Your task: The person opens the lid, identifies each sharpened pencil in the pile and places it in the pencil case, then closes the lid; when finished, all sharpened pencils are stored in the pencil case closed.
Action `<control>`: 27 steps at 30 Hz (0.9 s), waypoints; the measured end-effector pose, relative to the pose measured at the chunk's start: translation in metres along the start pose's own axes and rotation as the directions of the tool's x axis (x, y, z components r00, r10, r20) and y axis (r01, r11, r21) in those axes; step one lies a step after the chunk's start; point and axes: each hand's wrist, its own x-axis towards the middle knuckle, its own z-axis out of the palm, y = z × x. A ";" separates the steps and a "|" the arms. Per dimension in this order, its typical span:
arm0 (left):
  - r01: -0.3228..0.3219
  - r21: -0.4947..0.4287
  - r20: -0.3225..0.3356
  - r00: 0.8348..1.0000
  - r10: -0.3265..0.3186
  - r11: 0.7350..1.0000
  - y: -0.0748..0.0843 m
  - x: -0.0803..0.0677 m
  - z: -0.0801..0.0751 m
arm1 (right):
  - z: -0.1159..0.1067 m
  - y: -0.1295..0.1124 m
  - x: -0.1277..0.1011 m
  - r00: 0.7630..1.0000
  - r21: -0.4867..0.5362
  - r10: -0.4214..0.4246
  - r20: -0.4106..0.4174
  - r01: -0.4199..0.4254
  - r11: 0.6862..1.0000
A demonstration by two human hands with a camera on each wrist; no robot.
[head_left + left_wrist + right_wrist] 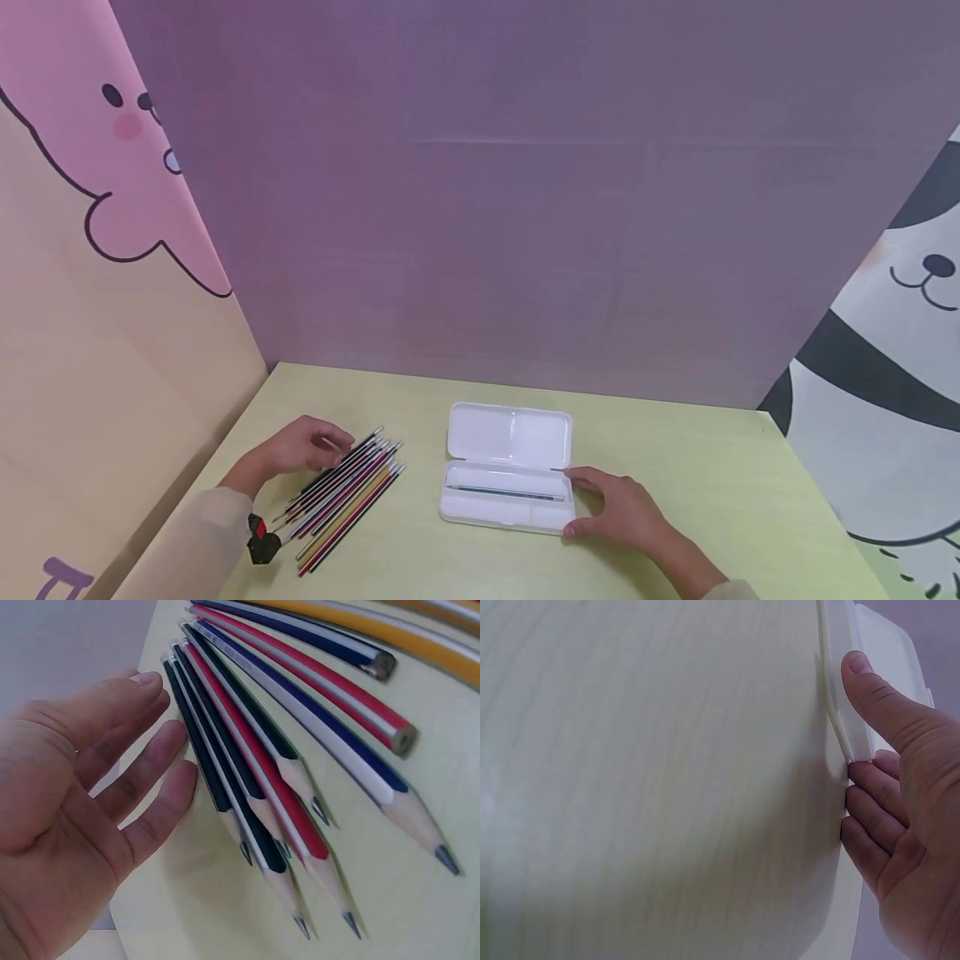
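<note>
A white pencil case (480, 510) lies with its lid (480, 433) folded back on the table. One blue-grey pencil (506, 493) rests lengthwise in its tray. My right hand (626, 508) holds the case's right end, thumb at the front corner and fingers at the back. In the right wrist view the thumb overlaps the white side wall (841, 645). Left of the case, several striped pencils (348, 500) lie in a slanted pile. My left hand (303, 446) is beside the pile's far-left side, fingers loosely bent. Its fingertips are right by the dark green pencils (199, 750), with nothing in its grasp.
A black object with a red patch (262, 542) shows by the left sleeve, near the pencil tips. Behind the pale yellow table (675, 442) stands a purple wall (525, 250). Side panels with cartoon animals flank it left and right.
</note>
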 end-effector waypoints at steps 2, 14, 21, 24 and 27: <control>0.000 -0.011 -0.004 1.000 0.000 1.000 -0.002 -0.001 0.000 | -0.001 -0.001 0.000 1.000 0.000 -0.003 0.002 0.003 1.000; -0.047 -0.008 -0.064 0.997 0.047 0.999 -0.016 -0.001 0.005 | -0.001 -0.002 -0.001 0.999 0.015 0.035 0.007 -0.035 0.999; -0.045 0.085 -0.091 0.994 0.052 0.995 -0.016 0.002 0.006 | -0.002 -0.001 0.000 1.000 0.009 0.010 0.001 -0.010 1.000; -0.035 0.150 -0.102 0.994 0.051 0.988 -0.014 0.002 0.006 | -0.002 0.000 -0.001 1.000 0.007 -0.004 0.005 0.004 1.000; -0.025 0.202 -0.111 0.993 0.048 0.979 -0.010 0.003 0.006 | -0.001 0.001 -0.001 1.000 0.012 -0.014 0.008 0.014 1.000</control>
